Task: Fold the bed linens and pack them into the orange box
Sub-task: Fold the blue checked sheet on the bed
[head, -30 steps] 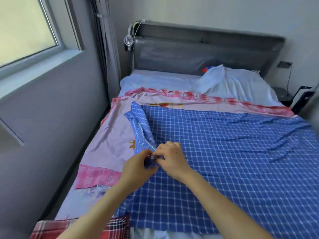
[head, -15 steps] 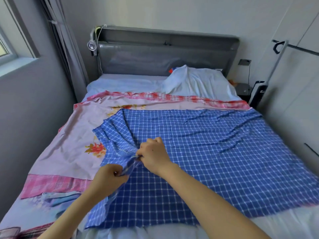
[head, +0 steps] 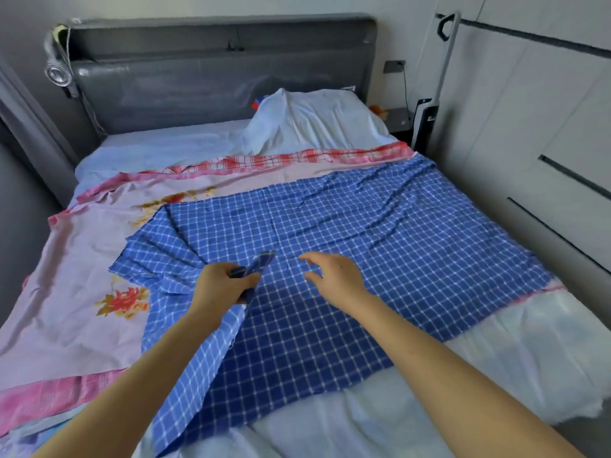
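half a second ago both hands pinched the same gathered corner together; now the right hand [head: 337, 279] has let go and hovers just right of it, fingers spread and loosely bent, holding nothing, above the blue checked fabric sheet [head: 380, 239]. the left hand [head: 223, 287] still has its fingers curled tight round the bunched corner, which pokes up past its knuckles, and cloth fans out in pleats from that grip toward the left. the view has also swung right, so the pale flat-fronted wardrobe [head: 535, 133] now fills that side. the blue sheet lies spread over the middle and right of the bed, its right edge reaching the bed's right edge, and its turned-over left edge rests on the pale pink floral sheet with red checked border [head: 72, 285], which covers the bed's left side. the blue sheet's near edge stops short of the foot edge, leaving the white mattress cover [head: 380, 421] bare along the foot and at the near right corner. more bare bedding lies at the head, left of the white rumpled pillow [head: 314, 123] and below the grey padded headboard [head: 205, 84]. only a narrow gap runs between the bed's right edge and the wardrobe.
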